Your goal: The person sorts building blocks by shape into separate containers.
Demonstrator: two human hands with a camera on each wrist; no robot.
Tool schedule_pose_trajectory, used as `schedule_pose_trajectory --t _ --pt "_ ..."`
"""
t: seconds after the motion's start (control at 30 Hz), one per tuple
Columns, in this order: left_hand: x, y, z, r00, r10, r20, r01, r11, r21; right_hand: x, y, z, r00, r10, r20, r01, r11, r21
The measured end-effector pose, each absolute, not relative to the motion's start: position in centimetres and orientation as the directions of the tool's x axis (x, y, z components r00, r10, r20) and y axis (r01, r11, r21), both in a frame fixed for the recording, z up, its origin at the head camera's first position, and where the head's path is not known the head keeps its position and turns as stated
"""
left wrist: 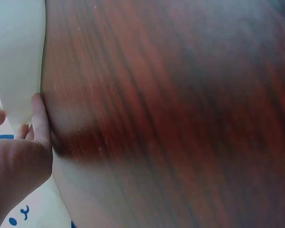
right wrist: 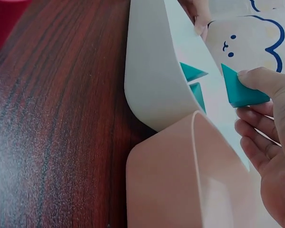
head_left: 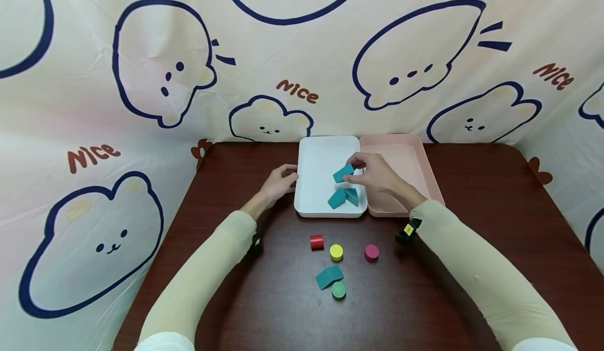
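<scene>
The teal triangular block [right wrist: 237, 90] hangs over the white tray [head_left: 313, 172], nearer the tray's right edge than its left, pinched between the right hand's [head_left: 375, 171] thumb and fingers. It lies right of the left hand [head_left: 278, 182], whose loosely bent fingers rest against the tray's left edge. In the head view its long axis slants toward the tray's far right corner; from the right wrist, a sharp corner points past the thumb tip, away from the palm.
</scene>
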State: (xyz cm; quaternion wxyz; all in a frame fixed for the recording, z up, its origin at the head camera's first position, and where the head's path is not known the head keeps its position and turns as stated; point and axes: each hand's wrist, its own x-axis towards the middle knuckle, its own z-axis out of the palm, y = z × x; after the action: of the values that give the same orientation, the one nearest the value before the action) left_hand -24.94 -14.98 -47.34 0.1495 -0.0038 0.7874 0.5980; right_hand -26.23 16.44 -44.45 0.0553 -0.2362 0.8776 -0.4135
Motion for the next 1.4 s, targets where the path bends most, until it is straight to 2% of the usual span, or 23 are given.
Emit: schedule_pose_trajectory --t 0.77,1.4 --pt "-25.1 -15.0 -47.6 -0.954 0.173 -0.247 -0.191 0.289 0.938 -26.7 16.5 -45.8 -0.906 -0.419 0.061 -0.321 0.585 -0.745" --pt "-25.0 -14.9 -47.4 -0.955 0.168 -0.245 -0.191 0.283 0.940 -26.6 16.3 -45.7 -0.904 -0.422 0.075 -0.329 0.571 -0.752"
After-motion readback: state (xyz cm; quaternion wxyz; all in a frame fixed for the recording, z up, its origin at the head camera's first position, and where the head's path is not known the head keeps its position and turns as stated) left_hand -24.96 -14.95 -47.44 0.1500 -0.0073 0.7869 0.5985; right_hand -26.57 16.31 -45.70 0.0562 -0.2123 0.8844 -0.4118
